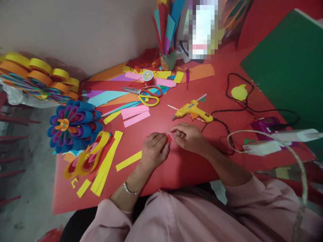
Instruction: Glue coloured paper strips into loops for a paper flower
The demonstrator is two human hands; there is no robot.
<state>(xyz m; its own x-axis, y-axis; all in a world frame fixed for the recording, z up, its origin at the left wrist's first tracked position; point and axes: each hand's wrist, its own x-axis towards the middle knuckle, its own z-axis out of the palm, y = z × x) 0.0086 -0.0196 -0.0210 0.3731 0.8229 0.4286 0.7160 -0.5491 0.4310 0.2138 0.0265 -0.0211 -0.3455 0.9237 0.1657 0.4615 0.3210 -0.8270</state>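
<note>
Both my hands rest on the red table [181, 168], fingertips meeting over a small red paper piece [170, 137]. My left hand [154, 148] is closed, pinching the piece's left side. My right hand [188, 136] is closed too, gripping its right side. A silver bangle [129, 190] sits on my left wrist. A yellow glue gun [193, 111] lies just beyond my right hand, its black cord trailing right. Pink paper strips [135, 115] and a yellow strip [128, 161] lie to the left of my hands.
Scissors with yellow and red handles [146, 94] lie among coloured paper sheets at the back. A cup of paper strips [168, 57] stands behind them. A blue paper flower [73, 126] and orange-yellow rolled decorations [37, 77] hang off the left edge. Green board [290, 64] at right.
</note>
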